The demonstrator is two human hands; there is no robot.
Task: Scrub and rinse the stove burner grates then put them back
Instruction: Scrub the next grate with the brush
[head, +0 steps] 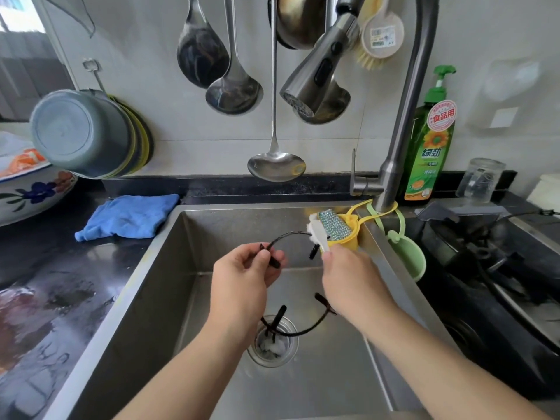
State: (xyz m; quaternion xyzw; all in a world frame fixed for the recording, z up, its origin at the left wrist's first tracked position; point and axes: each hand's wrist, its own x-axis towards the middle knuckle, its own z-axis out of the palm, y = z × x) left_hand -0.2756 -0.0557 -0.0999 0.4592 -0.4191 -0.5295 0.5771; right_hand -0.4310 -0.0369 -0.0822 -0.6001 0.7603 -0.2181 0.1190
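While we hold the grate (306, 328) above the sink (169, 237), its thin black ring stands nearly upright, the lower arc hanging over the drain (272, 348) and the upper arc reaching toward the back wall of the basin. Our left hand (242, 277) grips the ring on its upper left side, the fingers (266, 254) curled round the wire beside one of the short prongs. Our right hand (348, 280) is closed round the handle of a white brush (316, 233), whose foamy head touches the ring at the upper right, just next to another prong. The rest of the ring passes behind our right hand, so part of it is hidden. Just behind the brush a yellow holder (351, 234) hangs at the sink's rim with a sponge (331, 222) in it, and a green cup (409, 256) hangs beside that. The tap (315, 83) points down above us. A blue cloth (130, 216) lies on the table (45, 268) to the left; a soap bottle (430, 140) stands to the right of the tap.
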